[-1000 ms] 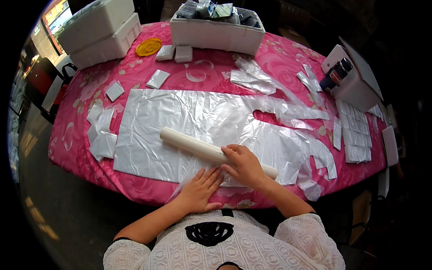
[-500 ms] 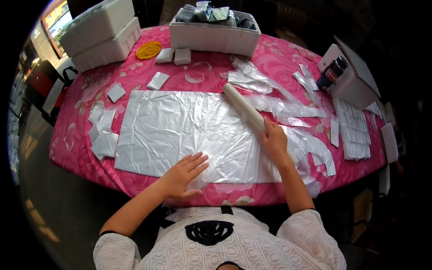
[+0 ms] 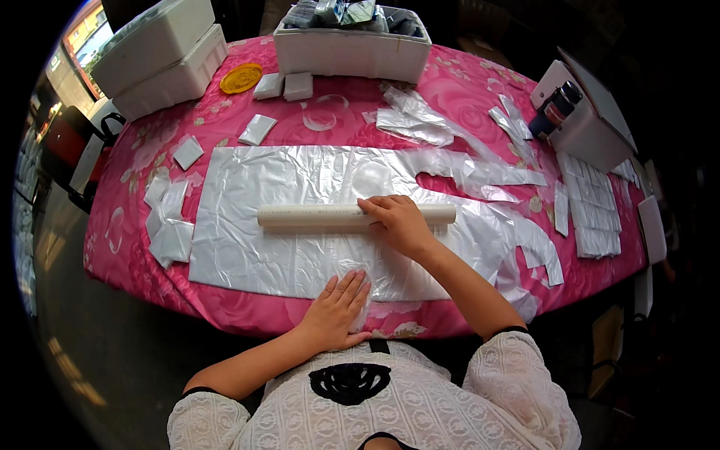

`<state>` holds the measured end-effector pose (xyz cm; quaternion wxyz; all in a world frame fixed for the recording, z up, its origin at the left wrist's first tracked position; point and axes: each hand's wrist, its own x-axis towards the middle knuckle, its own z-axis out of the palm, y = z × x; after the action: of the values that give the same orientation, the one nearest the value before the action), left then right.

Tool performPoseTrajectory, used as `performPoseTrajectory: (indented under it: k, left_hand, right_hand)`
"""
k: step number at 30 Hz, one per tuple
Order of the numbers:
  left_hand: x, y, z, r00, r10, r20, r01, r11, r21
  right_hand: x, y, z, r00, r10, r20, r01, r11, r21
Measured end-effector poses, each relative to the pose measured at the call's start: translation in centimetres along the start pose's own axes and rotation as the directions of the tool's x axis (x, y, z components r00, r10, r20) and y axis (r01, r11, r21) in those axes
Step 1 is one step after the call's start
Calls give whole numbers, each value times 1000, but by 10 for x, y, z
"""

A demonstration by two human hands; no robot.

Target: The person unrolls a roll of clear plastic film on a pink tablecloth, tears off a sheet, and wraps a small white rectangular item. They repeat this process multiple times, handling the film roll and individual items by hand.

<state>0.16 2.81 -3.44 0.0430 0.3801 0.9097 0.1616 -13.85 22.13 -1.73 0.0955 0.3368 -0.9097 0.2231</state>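
A sheaf of thin, whitish plastic bags [image 3: 240,247] lies flat across the table, wrinkled, with handle strips spreading to the right. A white plastic pipe [image 3: 307,216] rests crosswise on it, running left to right. My right hand [image 3: 401,225] is closed over the pipe, a little right of its middle. Near the front edge of the bags, my left hand [image 3: 339,309] presses down with its fingers stretched out. Some crumpled clear film [image 3: 361,315] shows beside its fingers.
Small folded white packets [image 3: 171,241] lie at the left. A foam box [image 3: 352,56] full of packages stands at the back, near a yellow plastic dish [image 3: 241,78]. More foam boxes [image 3: 161,67] are stacked back left. On the right are a dark bottle [image 3: 553,111] and folded bags [image 3: 589,206].
My right hand has brought the pipe leftward and turned it from slanting to nearly level across the bags. My left hand has slid a little to the right.
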Motion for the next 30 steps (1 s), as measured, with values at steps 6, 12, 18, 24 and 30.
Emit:
performPoseTrajectory:
  k: [6,12,18,24,30]
  left_hand:
    - [-11,-1,3,999,22,40,-21,999,-34]
    - [-22,-8,-11,997,72,7,-70,979,-189]
    - [-49,-13,-12,961,17,-276,-99,952,-288]
    - [-63,-17,-13,918,-144,-368,18,945,-326]
    - [-52,-21,-17,939,-64,-337,-12,976,-219]
  right_hand:
    - [42,32,11,992,77,-99,-84,994,-75]
    - [25,17,9,990,25,-139,-37,996,-84]
    - [-46,-15,-16,987,79,-140,-55,985,165]
    - [-98,-57,-12,991,137,6,-131,935,330]
    - [-103,-85,2,995,96,-24,-83,945,316]
